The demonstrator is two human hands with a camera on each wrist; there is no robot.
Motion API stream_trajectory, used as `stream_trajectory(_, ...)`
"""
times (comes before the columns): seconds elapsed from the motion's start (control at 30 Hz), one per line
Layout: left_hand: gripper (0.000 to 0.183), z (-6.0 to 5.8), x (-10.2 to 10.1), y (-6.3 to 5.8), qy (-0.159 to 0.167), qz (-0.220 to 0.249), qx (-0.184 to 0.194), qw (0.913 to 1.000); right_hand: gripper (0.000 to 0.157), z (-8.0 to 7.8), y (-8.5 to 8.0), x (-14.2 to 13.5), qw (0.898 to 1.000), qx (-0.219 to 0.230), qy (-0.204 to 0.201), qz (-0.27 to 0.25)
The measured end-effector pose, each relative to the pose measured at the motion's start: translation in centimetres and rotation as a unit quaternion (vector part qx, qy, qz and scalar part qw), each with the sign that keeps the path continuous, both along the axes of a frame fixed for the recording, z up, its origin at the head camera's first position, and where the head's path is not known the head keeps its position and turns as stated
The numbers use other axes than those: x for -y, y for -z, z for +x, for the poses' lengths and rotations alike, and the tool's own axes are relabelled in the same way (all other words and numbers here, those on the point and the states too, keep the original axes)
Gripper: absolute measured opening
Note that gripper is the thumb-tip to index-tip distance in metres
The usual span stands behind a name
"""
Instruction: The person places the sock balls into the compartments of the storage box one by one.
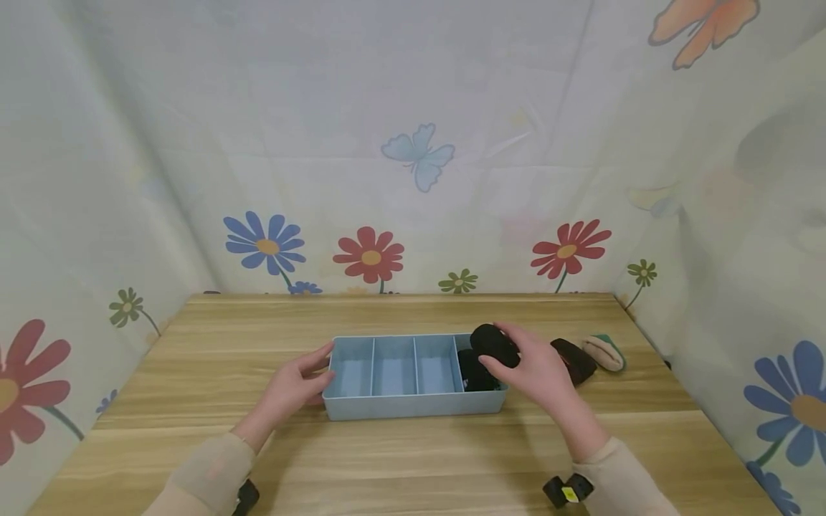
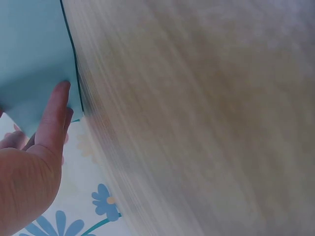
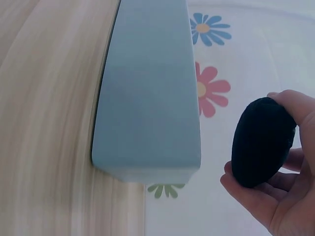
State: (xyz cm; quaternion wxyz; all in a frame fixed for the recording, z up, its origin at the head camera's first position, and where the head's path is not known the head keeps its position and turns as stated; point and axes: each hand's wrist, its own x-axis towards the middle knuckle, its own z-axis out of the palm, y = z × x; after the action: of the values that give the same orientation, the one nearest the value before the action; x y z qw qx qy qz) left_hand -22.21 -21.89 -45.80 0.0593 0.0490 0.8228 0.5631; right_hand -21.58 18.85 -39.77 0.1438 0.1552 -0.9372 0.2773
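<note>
A pale blue box (image 1: 413, 407) with a row of compartments stands on the table. My right hand (image 1: 534, 365) pinches a rolled black sock bundle (image 1: 494, 345) between thumb and fingers, over the box's right end. The right wrist view shows this bundle as a dark oval in my fingers. Another black bundle (image 1: 476, 374) lies in the rightmost compartment, partly covered by the held one. At the box's left end, my left hand (image 1: 292, 383) touches the end wall with fairly straight fingers. The other compartments visible in the head view hold nothing.
On the table right of the box lie a dark folded bundle (image 1: 574, 360), partly behind my right hand, and a beige and green one (image 1: 604, 352). A flower-printed cloth (image 1: 490, 215) hangs behind the wooden table (image 1: 413, 466) and along both sides.
</note>
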Motion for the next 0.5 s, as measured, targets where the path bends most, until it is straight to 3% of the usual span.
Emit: stream_trajectory(0.5, 0.061, 0.0, -0.1, -0.1, -0.002, -0.008, -0.002, 1.0, 0.064, -0.1, -0.2, 3.9, 1.0, 0.009, 0.008, 0.005)
